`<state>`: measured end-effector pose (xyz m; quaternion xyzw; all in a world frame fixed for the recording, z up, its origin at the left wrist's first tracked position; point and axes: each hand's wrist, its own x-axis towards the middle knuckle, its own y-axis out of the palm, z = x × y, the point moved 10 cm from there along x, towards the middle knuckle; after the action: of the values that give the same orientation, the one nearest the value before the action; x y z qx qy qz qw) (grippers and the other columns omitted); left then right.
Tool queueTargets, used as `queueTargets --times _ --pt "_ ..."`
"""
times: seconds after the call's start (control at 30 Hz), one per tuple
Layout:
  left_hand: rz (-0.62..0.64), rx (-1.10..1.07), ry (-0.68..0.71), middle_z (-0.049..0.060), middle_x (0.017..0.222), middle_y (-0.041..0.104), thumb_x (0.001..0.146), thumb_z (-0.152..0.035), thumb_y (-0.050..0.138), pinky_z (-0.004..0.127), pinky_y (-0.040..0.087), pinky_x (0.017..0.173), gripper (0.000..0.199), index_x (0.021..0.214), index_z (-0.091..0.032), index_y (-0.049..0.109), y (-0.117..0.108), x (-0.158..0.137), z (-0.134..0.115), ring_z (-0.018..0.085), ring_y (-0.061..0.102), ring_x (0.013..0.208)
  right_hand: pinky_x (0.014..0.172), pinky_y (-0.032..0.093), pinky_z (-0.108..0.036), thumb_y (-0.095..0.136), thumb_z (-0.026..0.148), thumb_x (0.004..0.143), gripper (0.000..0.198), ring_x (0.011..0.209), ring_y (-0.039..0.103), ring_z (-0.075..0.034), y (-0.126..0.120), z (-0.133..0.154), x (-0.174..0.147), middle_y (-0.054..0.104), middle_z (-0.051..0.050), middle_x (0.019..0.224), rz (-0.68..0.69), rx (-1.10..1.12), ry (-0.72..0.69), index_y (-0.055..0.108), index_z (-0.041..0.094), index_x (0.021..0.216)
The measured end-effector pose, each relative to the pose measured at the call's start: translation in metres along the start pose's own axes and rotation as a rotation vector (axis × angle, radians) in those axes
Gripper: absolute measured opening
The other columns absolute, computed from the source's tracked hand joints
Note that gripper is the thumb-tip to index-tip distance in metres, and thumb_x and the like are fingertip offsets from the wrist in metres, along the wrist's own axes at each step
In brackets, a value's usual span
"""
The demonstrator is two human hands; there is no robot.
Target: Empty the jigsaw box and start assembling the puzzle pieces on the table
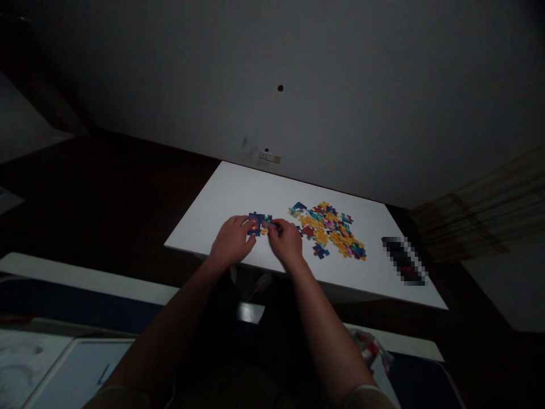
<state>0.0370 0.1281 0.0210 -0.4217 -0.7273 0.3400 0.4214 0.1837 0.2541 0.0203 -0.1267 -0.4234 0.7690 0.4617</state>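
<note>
A small joined patch of dark blue puzzle pieces point(254, 216) lies on the white table near its front edge. My left hand point(232, 240) rests on the patch's left side, fingers stretched over it and thumb apart. At the right side of the patch, my right hand point(287, 238) pinches a small puzzle piece point(267, 224) between thumb and fingers. The piece is partly covered, and I cannot tell whether it is locked into the patch. Just right of my right hand spreads a heap of loose puzzle pieces point(340, 230) in yellow, blue, brown and pink.
The white table point(255, 184) stands against a grey wall with a socket point(269, 157). A pixelated dark object point(404, 261) lies at the table's right end. In front is a bench point(106, 279), with a plastic bag point(372, 346) to my right. A curtain point(460, 210) hangs at right.
</note>
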Motion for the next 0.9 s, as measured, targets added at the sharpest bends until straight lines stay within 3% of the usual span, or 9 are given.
queueTargets --times 0.2,0.5,0.73,0.9 --pt "0.023 0.013 0.010 0.019 0.161 0.075 0.107 -0.026 0.069 0.062 0.055 0.132 0.047 0.153 -0.020 0.077 0.001 -0.001 -0.004 0.039 0.068 0.150 0.107 0.051 -0.039 0.068 0.038 0.117 0.033 0.119 0.073 -0.031 0.001 0.004 -0.005 0.088 -0.014 0.126 0.007 -0.038 -0.084 0.086 0.017 0.133" --pt "-0.008 0.018 0.013 0.013 0.157 0.077 0.106 -0.027 0.072 0.061 0.057 0.128 0.045 0.151 -0.028 0.078 -0.001 -0.002 -0.005 0.038 0.069 0.145 0.116 0.052 -0.046 0.066 0.036 0.117 0.030 0.124 0.070 -0.034 0.003 0.004 -0.006 0.081 -0.015 0.129 -0.034 -0.094 -0.143 0.088 0.021 0.132" --pt "-0.001 -0.012 0.009 0.015 0.157 0.077 0.105 -0.025 0.071 0.063 0.056 0.130 0.046 0.150 -0.026 0.079 -0.001 -0.001 -0.005 0.039 0.069 0.146 0.119 0.050 -0.049 0.053 0.028 0.116 0.034 0.125 0.069 -0.034 -0.003 0.002 -0.009 0.079 -0.017 0.129 -0.093 -0.057 -0.137 0.081 0.017 0.131" --pt "-0.017 0.001 0.006 0.014 0.157 0.078 0.105 -0.025 0.072 0.062 0.057 0.129 0.047 0.151 -0.028 0.079 -0.001 -0.001 -0.005 0.039 0.069 0.146 0.119 0.051 -0.051 0.061 0.034 0.110 0.036 0.129 0.067 -0.038 -0.010 0.001 -0.012 0.078 -0.019 0.133 -0.127 -0.080 -0.103 0.077 0.017 0.137"
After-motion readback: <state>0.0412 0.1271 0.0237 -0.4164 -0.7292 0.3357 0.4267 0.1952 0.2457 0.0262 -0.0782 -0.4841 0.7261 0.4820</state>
